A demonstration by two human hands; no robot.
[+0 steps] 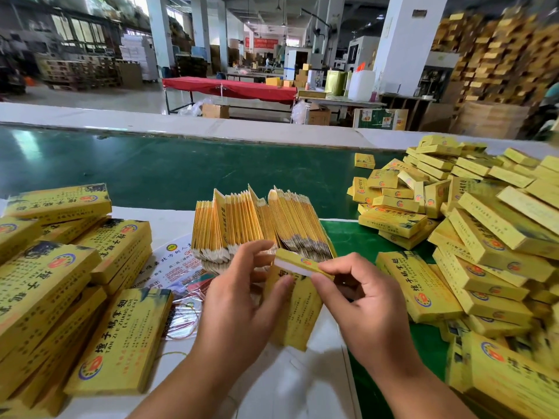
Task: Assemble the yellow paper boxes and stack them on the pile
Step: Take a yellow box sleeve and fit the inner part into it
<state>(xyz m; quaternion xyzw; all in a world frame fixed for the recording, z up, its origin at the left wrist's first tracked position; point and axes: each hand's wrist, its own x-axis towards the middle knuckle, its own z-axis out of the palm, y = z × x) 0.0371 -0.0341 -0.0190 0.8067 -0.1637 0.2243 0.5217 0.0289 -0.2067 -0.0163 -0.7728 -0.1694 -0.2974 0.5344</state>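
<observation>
Head view: both hands on one yellow box [298, 309], centre front, above the white sheet [302, 385]. Left hand [239, 300] grips its left side, thumb on the face. Right hand [360, 294] pinches the top end flap. Flat blanks [260, 225] stand just behind; finished pile [490, 237] to the right.

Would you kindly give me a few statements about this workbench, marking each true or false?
1. Both hands hold the yellow box being assembled. True.
2. The right hand rests idle on the table. False: it pinches the box's end flap.
3. The flat unfolded box blanks stand just beyond the hands. True.
4. The big loose pile of assembled boxes lies on the left. False: it is on the right.
5. The left hand grips scissors. False: it holds the box.
</observation>
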